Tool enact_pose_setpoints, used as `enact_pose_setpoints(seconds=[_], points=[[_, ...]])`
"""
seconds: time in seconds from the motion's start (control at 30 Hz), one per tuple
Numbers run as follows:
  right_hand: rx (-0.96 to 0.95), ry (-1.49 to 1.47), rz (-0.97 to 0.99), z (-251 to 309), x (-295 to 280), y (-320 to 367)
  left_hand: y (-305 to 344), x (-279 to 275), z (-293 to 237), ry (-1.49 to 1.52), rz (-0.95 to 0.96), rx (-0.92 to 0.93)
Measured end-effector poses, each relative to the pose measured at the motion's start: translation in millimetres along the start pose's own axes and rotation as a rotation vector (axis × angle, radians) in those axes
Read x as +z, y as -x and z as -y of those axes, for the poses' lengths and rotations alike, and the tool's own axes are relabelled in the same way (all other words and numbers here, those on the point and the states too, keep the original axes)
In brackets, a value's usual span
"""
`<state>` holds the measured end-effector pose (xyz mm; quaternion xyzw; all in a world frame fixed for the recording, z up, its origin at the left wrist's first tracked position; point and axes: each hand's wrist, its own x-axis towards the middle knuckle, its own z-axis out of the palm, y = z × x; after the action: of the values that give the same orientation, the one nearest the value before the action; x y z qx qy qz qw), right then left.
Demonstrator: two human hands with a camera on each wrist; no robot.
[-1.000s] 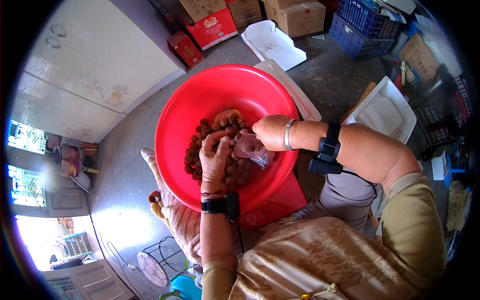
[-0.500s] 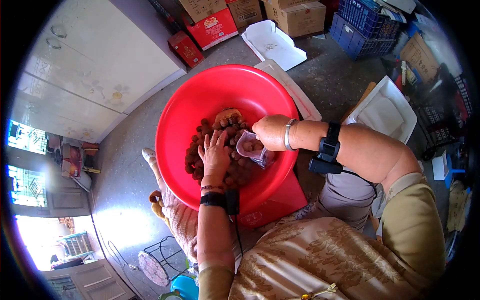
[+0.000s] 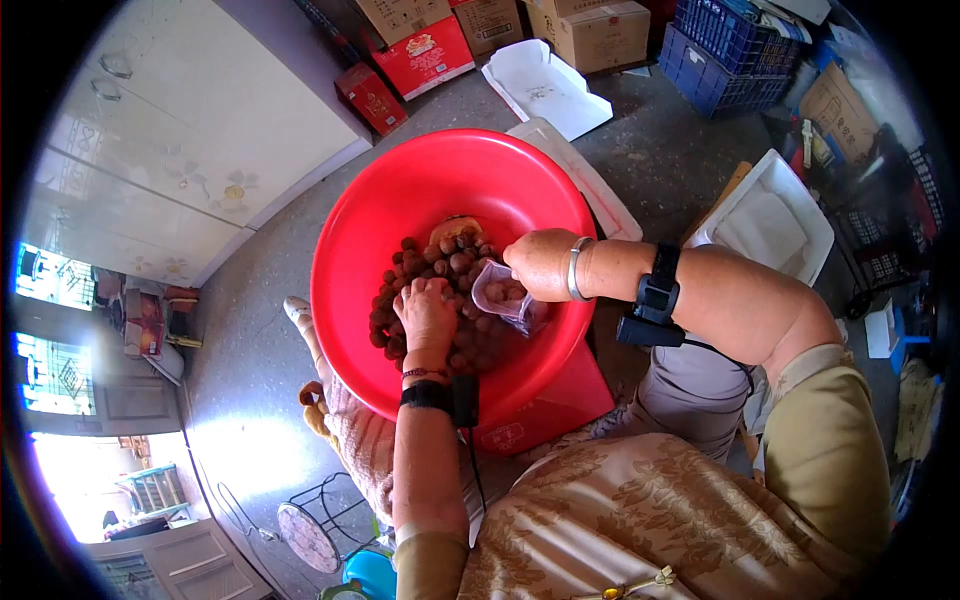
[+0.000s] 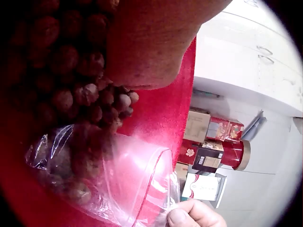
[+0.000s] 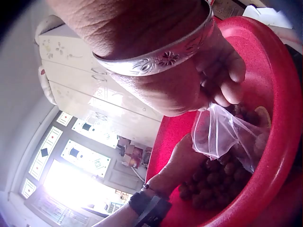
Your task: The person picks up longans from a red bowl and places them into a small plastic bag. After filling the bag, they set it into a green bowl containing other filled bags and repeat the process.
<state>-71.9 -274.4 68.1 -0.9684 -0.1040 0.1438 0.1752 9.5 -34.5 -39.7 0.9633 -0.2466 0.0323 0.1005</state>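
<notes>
A pile of round brown fruits [image 3: 465,262] lies in a big red plastic basin [image 3: 350,215]. My left hand [image 3: 428,318] is on the pile, its fingers bent down and gripping among the fruits; the fingertips are hidden. In the left wrist view its heel [image 4: 147,52] is over the basin. With the right hand [image 3: 540,262] I pinch the rim of a clear zip-top plastic bag [image 3: 508,298], whose mouth gapes toward the left hand. Several fruits show inside the bag [image 4: 78,182]. The right fingers [image 5: 231,90] curl at its top edge.
A tan disc-like piece [image 3: 455,230] lies at the pile's far edge. Beyond the basin are white foam trays [image 3: 548,90], cardboard boxes [image 3: 605,40] and blue crates [image 3: 705,70]. A white cabinet [image 3: 180,130] stands at left. A red box [image 3: 560,400] sits beneath the basin.
My left hand has moved back from the bag's mouth to the pile, its fingers spreading and then bending into the fruits. The bag's mouth now shows wider; the right hand has barely moved.
</notes>
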Motion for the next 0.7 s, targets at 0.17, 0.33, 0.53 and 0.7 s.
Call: enact_pose_setpoints(seconds=[0.17, 0.33, 0.53, 0.7], points=[[-0.002, -0.013, -0.010, 2.6, -3.8, 2.5, -2.4, 7.6, 8.5, 0.139, -0.084, -0.054], [0.008, -0.006, 0.003, 1.7, -4.1, 1.6, -8.9, 11.8, 11.0, 1.073, -0.064, -0.157], [0.025, -0.019, 0.003, 2.4, -4.0, 0.9, 0.1, -31.8, -19.2, 1.427, 0.045, -0.182], [0.027, -0.033, 0.005, 1.8, -2.5, 0.0, 5.7, -44.3, -27.7, 1.527, 0.072, -0.161]])
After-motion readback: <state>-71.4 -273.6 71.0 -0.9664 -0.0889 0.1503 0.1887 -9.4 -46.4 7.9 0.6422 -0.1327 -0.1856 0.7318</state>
